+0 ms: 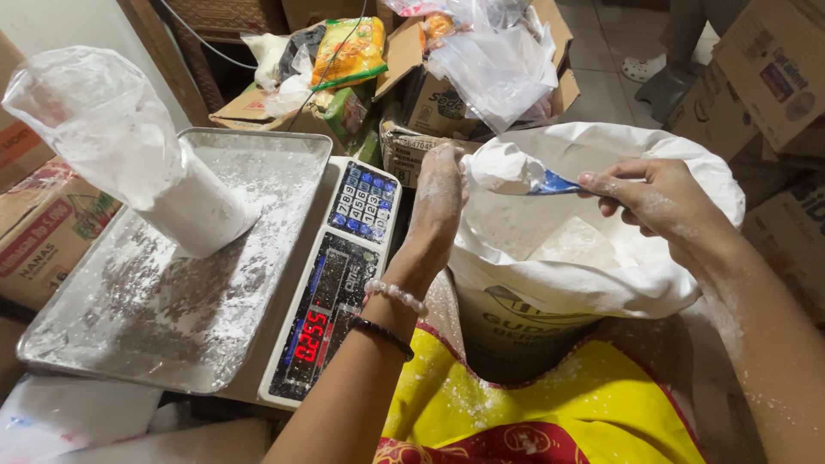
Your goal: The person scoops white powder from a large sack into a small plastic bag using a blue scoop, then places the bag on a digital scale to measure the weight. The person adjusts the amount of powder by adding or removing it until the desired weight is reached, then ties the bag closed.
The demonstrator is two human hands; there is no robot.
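Pinching one blue scoop [550,183] of flour, the right hand [662,202] is hovering over one open white sack [601,283] holding flour. At nine o'clock, the left hand [438,202], fingers pressed together, is touching the sack's rim; one flour-filled clear bag [137,155] is standing on one scale tray [172,301].

Scoop [550,183] mostly hidden under flour, sack [593,283] base behind yellow cloth [550,404], bystander's feet [657,77] cut off at top edge

blue scoop [550,183] heaped with flour, over open sack [601,283]

Pale tiled floor [601,51], white wall [60,26], stacked cardboard boxes [765,69] all around
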